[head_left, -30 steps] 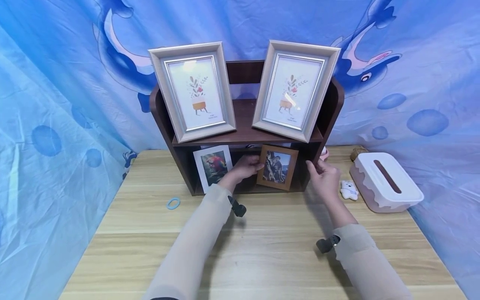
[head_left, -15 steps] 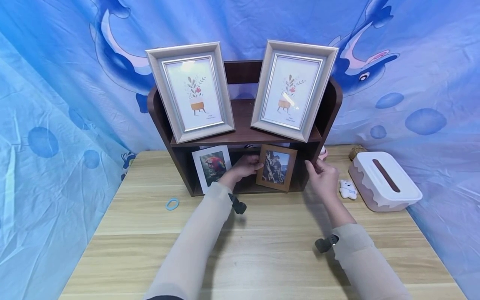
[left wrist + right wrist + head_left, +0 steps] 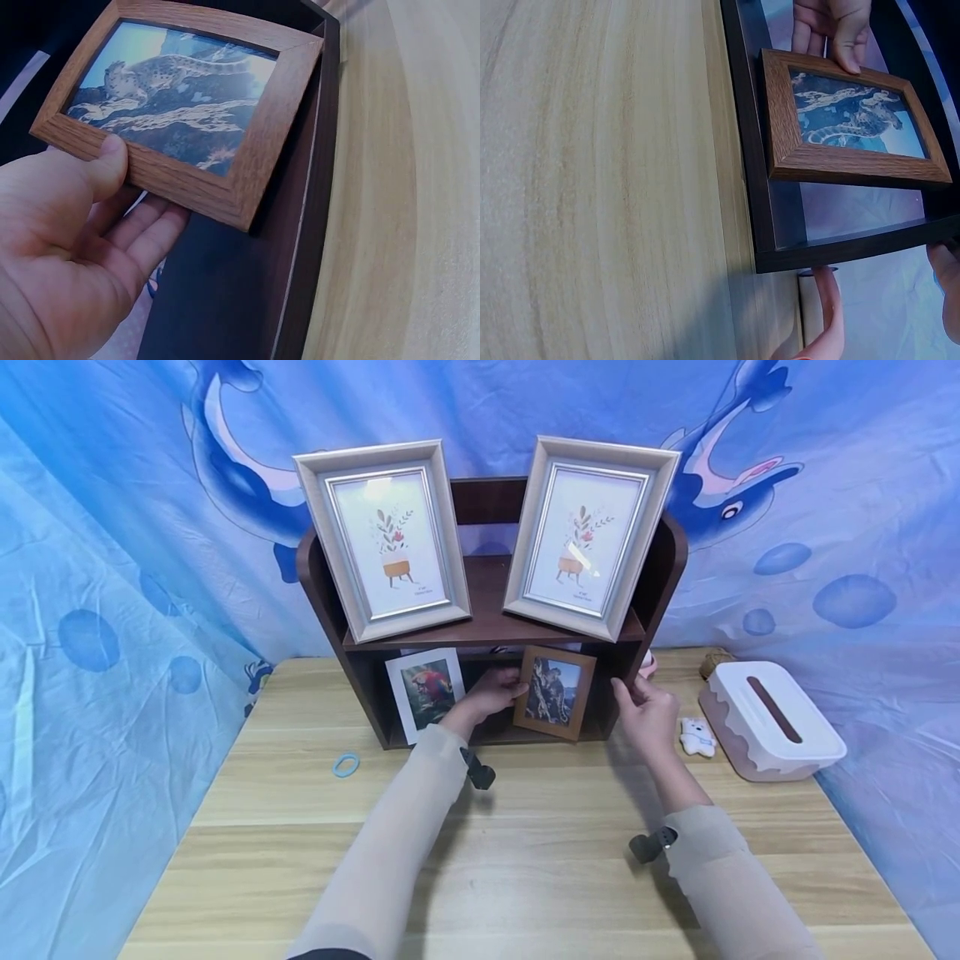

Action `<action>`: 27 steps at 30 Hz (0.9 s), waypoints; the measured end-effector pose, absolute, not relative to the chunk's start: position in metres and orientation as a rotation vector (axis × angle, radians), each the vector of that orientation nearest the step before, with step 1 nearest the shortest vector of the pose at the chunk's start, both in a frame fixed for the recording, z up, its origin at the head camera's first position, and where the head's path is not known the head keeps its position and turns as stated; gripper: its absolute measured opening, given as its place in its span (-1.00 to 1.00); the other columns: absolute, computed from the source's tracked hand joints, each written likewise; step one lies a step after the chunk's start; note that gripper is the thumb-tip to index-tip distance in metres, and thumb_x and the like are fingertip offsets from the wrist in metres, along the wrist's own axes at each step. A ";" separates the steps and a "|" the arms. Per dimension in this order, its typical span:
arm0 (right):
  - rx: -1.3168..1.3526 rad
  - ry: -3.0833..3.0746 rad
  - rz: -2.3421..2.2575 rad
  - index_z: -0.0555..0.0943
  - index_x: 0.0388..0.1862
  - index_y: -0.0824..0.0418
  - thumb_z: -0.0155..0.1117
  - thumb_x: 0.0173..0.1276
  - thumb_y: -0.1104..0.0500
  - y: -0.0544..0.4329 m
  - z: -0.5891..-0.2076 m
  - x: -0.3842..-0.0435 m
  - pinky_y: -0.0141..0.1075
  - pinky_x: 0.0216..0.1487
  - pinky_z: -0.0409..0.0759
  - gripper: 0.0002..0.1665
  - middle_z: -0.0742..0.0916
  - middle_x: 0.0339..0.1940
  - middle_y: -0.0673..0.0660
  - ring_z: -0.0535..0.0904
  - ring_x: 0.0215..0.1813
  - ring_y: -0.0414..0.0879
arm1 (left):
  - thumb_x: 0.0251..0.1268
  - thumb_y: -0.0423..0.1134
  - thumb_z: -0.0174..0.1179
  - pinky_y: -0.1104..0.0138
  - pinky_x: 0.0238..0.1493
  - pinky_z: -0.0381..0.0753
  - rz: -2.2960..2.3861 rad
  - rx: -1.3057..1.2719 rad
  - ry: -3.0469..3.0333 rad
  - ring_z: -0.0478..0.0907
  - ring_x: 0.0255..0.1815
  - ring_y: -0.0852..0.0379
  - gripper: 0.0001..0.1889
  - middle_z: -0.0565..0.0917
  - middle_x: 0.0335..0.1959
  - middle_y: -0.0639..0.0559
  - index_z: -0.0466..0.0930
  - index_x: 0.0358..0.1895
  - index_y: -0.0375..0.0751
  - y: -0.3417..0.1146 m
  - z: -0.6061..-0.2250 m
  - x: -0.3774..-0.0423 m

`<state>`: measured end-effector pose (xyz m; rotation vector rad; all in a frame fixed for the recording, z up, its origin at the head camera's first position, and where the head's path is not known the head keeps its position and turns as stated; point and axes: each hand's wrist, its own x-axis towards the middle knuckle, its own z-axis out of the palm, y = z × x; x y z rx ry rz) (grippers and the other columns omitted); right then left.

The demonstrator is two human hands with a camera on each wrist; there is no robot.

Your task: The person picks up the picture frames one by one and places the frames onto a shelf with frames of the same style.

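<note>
A brown wooden photo frame (image 3: 555, 693) with a leopard-like picture leans in the lower compartment of a dark brown shelf (image 3: 487, 597). My left hand (image 3: 75, 240) pinches its edge, thumb on the front and fingers behind. At the shelf's right side panel my right hand (image 3: 648, 714) grips the front edge with thumb and fingers; only part of that hand shows in the right wrist view. Left of the wooden one, a white photo frame (image 3: 399, 697) with a parrot picture stands tilted, partly behind my left hand.
Two large silver-beige frames, left (image 3: 382, 625) and right (image 3: 562, 621), lean on the upper shelf. A tissue box (image 3: 813, 735), a small white bear figure (image 3: 697, 737) and a twine ball (image 3: 716, 662) sit to the right; a blue ring (image 3: 346, 765) lies left on the wooden table (image 3: 525, 877).
Only a slight shift of the head view shows. Both hands and the wooden photo frame keep their places.
</note>
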<state>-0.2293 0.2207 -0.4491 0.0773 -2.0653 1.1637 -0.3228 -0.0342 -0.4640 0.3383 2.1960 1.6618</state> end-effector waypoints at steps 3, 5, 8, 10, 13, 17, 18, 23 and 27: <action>0.074 -2.061 1.189 0.78 -0.17 0.41 0.43 0.32 0.33 0.220 -0.449 -0.229 -0.75 -0.36 0.50 -0.84 0.78 -0.34 0.37 0.51 -0.38 -0.70 | 0.56 -0.32 0.09 0.10 0.29 0.56 1.669 0.349 2.231 0.48 0.34 -0.11 -0.54 0.52 0.34 -0.25 0.39 0.43 -0.34 -0.032 -0.465 -0.322; 0.073 -2.060 1.199 0.78 -0.16 0.41 0.42 0.32 0.33 0.219 -0.449 -0.229 -0.75 -0.36 0.50 -0.84 0.78 -0.34 0.37 0.52 -0.38 -0.70 | 0.56 -0.32 0.08 0.09 0.29 0.55 1.681 0.346 2.240 0.47 0.35 -0.11 -0.53 0.51 0.36 -0.24 0.37 0.45 -0.33 -0.030 -0.466 -0.322; 0.066 -2.058 1.194 0.78 -0.16 0.40 0.42 0.31 0.34 0.219 -0.449 -0.229 -0.75 -0.36 0.50 -0.84 0.78 -0.35 0.37 0.52 -0.38 -0.70 | 0.57 -0.31 0.08 0.10 0.30 0.55 1.682 0.347 2.238 0.47 0.35 -0.11 -0.52 0.50 0.37 -0.23 0.35 0.46 -0.30 -0.029 -0.466 -0.322; 0.061 -2.060 1.179 0.78 -0.16 0.40 0.43 0.31 0.33 0.220 -0.450 -0.229 -0.75 -0.37 0.49 -0.84 0.78 -0.36 0.36 0.51 -0.39 -0.69 | 0.56 -0.31 0.09 0.11 0.30 0.55 1.684 0.343 2.232 0.47 0.36 -0.11 -0.51 0.49 0.39 -0.23 0.35 0.47 -0.29 -0.029 -0.465 -0.322; 0.064 -2.061 1.159 0.78 -0.17 0.38 0.43 0.32 0.31 0.220 -0.449 -0.230 -0.75 -0.36 0.50 -0.84 0.79 -0.35 0.35 0.51 -0.38 -0.66 | 0.55 -0.31 0.10 0.12 0.28 0.56 1.689 0.336 2.234 0.48 0.35 -0.11 -0.52 0.49 0.39 -0.23 0.37 0.46 -0.29 -0.030 -0.465 -0.323; 0.074 -2.065 1.152 0.78 -0.17 0.38 0.43 0.32 0.30 0.219 -0.449 -0.231 -0.74 -0.35 0.51 -0.84 0.79 -0.34 0.33 0.52 -0.36 -0.63 | 0.55 -0.28 0.12 0.12 0.28 0.56 1.685 0.339 2.291 0.48 0.35 -0.09 -0.51 0.52 0.37 -0.20 0.37 0.47 -0.25 -0.033 -0.464 -0.322; 0.072 -2.065 1.151 0.78 -0.17 0.38 0.43 0.32 0.30 0.219 -0.449 -0.231 -0.74 -0.35 0.51 -0.84 0.79 -0.34 0.33 0.52 -0.36 -0.63 | 0.54 -0.26 0.13 0.13 0.28 0.56 1.679 0.344 2.326 0.49 0.34 -0.07 -0.50 0.53 0.35 -0.18 0.37 0.47 -0.23 -0.034 -0.463 -0.322; 0.061 -2.053 1.161 0.78 -0.17 0.39 0.43 0.31 0.32 0.218 -0.450 -0.230 -0.76 -0.35 0.49 -0.84 0.79 -0.35 0.35 0.50 -0.37 -0.69 | 0.50 -0.13 0.19 0.18 0.26 0.56 1.563 0.419 2.616 0.55 0.27 -0.02 -0.48 0.63 0.26 -0.09 0.42 0.46 -0.12 -0.035 -0.457 -0.317; 0.054 -2.050 1.168 0.78 -0.17 0.39 0.43 0.31 0.33 0.219 -0.450 -0.230 -0.76 -0.35 0.48 -0.84 0.78 -0.36 0.36 0.49 -0.38 -0.72 | 0.49 -0.13 0.21 0.22 0.24 0.58 1.532 0.515 2.727 0.58 0.25 -0.03 -0.50 0.63 0.26 -0.10 0.47 0.41 -0.16 -0.036 -0.452 -0.310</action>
